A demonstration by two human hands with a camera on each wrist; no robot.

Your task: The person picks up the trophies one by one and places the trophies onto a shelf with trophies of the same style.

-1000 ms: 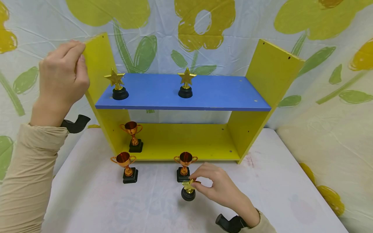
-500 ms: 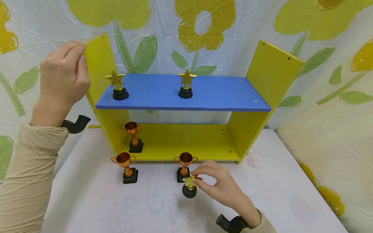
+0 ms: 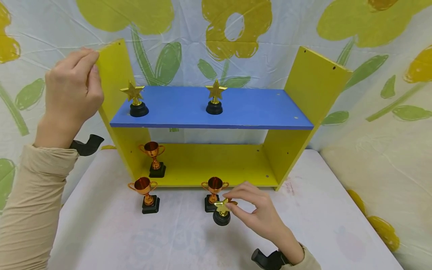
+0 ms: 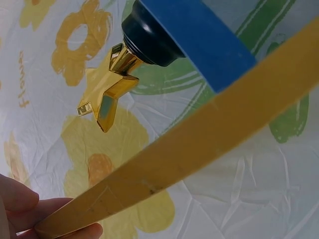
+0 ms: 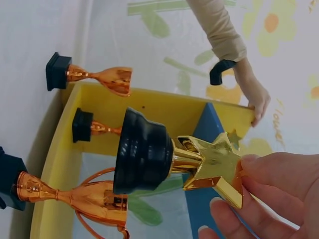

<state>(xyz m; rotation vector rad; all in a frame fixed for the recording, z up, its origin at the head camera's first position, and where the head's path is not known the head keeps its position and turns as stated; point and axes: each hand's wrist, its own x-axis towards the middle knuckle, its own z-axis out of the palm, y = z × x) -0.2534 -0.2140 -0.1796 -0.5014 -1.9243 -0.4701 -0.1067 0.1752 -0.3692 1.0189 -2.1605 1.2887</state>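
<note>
My right hand (image 3: pixel 258 210) pinches a gold star trophy (image 5: pixel 214 164) by its star, thumb on one side and fingers on the other. Its round black base (image 3: pixel 221 218) hangs over the white table, in front of a bronze cup trophy (image 3: pixel 215 184) that it partly covers in the head view. At the upper left, my left hand (image 3: pixel 72 88) grips the top end of the shelf unit's yellow left side panel (image 3: pixel 116 71); the left wrist view shows fingers (image 4: pixel 20 196) around the board's end.
Two star trophies, one at the left (image 3: pixel 138 109) and one mid-shelf (image 3: pixel 214 108), stand on the blue shelf (image 3: pixel 256 108). One cup trophy (image 3: pixel 157 170) stands on the yellow lower shelf (image 3: pixel 216 161), another (image 3: pixel 150 204) on the table (image 3: pixel 111 232). A flowered cloth (image 3: pixel 378 101) hangs behind.
My right hand has moved the pinched star trophy slightly up and to the right in the head view. The left hand stays on the panel.
</note>
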